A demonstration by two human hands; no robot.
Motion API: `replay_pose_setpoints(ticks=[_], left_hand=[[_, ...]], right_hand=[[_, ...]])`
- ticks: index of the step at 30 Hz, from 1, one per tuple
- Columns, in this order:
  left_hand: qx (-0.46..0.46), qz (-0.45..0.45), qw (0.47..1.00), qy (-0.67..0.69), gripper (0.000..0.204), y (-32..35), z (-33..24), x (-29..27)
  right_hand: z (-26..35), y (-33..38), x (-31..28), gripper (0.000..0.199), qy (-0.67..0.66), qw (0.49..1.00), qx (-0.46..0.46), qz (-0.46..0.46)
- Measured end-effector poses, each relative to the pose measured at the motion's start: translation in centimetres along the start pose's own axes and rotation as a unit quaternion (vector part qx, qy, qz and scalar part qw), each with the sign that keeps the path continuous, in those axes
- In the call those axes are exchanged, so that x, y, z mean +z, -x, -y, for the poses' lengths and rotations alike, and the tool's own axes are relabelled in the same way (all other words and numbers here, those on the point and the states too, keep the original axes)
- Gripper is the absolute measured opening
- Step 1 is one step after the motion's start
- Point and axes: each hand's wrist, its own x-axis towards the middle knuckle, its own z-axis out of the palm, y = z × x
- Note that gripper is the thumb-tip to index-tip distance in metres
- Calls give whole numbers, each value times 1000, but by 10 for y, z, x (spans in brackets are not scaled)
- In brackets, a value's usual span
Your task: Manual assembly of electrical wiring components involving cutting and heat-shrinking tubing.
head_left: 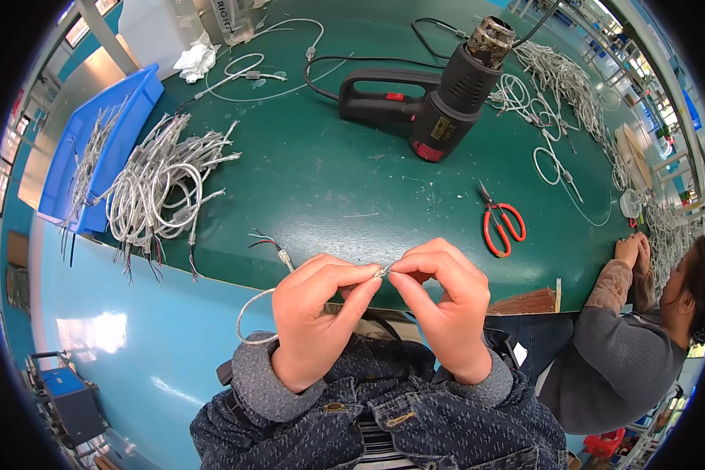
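Note:
Between my two hands, at the table's near edge, is the stripped end of a grey braided cable (257, 298). My left hand (321, 301) pinches it between thumb and forefinger, with silvery strands showing at the tips. Facing it, my right hand (445, 298) pinches the tip of the same end. The cable loops out to the left of my left hand, and its other end, with a clear sleeve and thin red and dark wires (266, 240), rests on the table. To the right lie red-handled pliers (503, 223), apart from my hands.
A black heat gun (450, 102) stands nozzle up on the green table (313, 180). Bundled cables (164, 180) lie beside a blue tray (63, 192) at left; more cables (556, 74) heap at far right. A co-worker (627, 360) sits at right. Crumpled white tissue (196, 61) lies behind.

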Motion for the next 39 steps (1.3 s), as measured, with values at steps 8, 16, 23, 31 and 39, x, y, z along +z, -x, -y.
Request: replay_pose_setpoints(ticks=[8,16,23,31,39], left_hand=[[29,8,999,-33,17,0,1,0],[84,15,994,-67,19,-2,6,0],[125,38,987,-91,20,-5,8,-1],[113,16,991,-70,20,-3,8,3],[87,-7,994,-58,19,-2,10,-8]], right_hand=[[-2,-2,0,14,122,987,-105,-3],[-1,1,-2,11,90,995,-23,29],[-3,-1,-13,4,-89,979,160,92],[-3,1,-14,6,-188,956,210,81],[-25,-6,-26,9,-29,987,151,41]])
